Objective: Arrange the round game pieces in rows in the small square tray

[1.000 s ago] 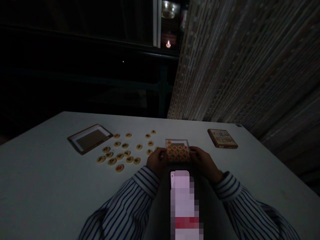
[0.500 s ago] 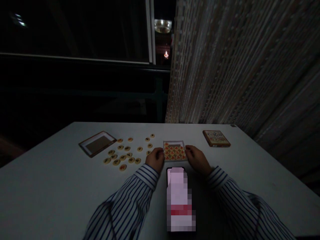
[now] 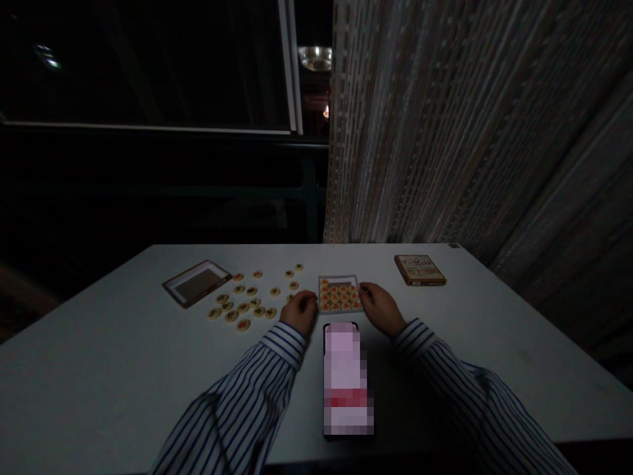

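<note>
Between my hands a small shallow box [image 3: 340, 313] lies on the table, with rows of round Chinese chess pieces [image 3: 341, 297] marked in red inside it. Part of its upper row shows bare grey bottom. At its left side, my left hand [image 3: 299, 313] has its fingers closed at the edge. My right hand [image 3: 383, 309] has thumb and fingers together at the opposite edge. Both hands' fingertips are dim, so their exact contact is hard to see. Loose chess pieces [image 3: 242, 308], mostly with dark marks and a few red, lie scattered left of my left hand.
A phone [image 3: 346, 376] with a blurred screen lies in front of the box. An open box lid or tray [image 3: 184, 305] lies at the left, and a printed flat box [image 3: 420, 270] at the right. Behind the white table [image 3: 99, 369] hangs a curtain [image 3: 395, 132] beside a dark window.
The view has shifted slightly, moving the box, hands and phone a little left in the picture. Both hands stay at the box's sides; the pieces look the same.
</note>
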A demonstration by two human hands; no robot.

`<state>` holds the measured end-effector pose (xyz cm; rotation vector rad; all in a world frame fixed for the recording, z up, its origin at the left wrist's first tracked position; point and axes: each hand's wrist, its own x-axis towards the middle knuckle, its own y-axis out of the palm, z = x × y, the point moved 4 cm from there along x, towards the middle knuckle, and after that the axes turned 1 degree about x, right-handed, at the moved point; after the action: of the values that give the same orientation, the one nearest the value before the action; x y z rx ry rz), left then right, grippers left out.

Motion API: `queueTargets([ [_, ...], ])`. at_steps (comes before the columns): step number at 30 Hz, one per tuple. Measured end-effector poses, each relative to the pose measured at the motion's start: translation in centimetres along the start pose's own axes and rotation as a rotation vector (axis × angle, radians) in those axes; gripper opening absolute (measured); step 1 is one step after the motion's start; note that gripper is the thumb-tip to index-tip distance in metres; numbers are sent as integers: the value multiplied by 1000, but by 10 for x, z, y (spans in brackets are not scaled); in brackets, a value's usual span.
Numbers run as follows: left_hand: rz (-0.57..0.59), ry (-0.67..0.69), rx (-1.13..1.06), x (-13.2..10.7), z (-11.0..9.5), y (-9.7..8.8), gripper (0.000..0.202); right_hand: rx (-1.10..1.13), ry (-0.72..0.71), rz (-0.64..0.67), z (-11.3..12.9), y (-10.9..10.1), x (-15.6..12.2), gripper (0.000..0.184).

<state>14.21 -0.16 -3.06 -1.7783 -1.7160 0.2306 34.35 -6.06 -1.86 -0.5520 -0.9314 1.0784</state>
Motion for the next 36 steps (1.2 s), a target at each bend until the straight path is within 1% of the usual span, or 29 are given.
queueTargets([
  [8,-1,0,-56,0,2,0,23,-10,-17,-9,-2,4,0,30],
  [14,11,-4,-25,-1,2,-2,25,19,-53,-23,-6,10,1,29],
  [19,53,-8,8,-2,2,-2,26,43,-71,1,-8,11,2,30],
  [26,95,33,29,-5,2,1,27,44,-14,57,-7,9,0,31],
  [29,123,53,67,-7,1,1,28,73,-36,63,-4,7,-2,31],
  [32,164,62,85,-8,-1,1,29,94,-39,46,-6,8,-3,31],
  [36,144,74,86,-10,-2,1,29,98,-35,53,-10,10,-3,30],
])
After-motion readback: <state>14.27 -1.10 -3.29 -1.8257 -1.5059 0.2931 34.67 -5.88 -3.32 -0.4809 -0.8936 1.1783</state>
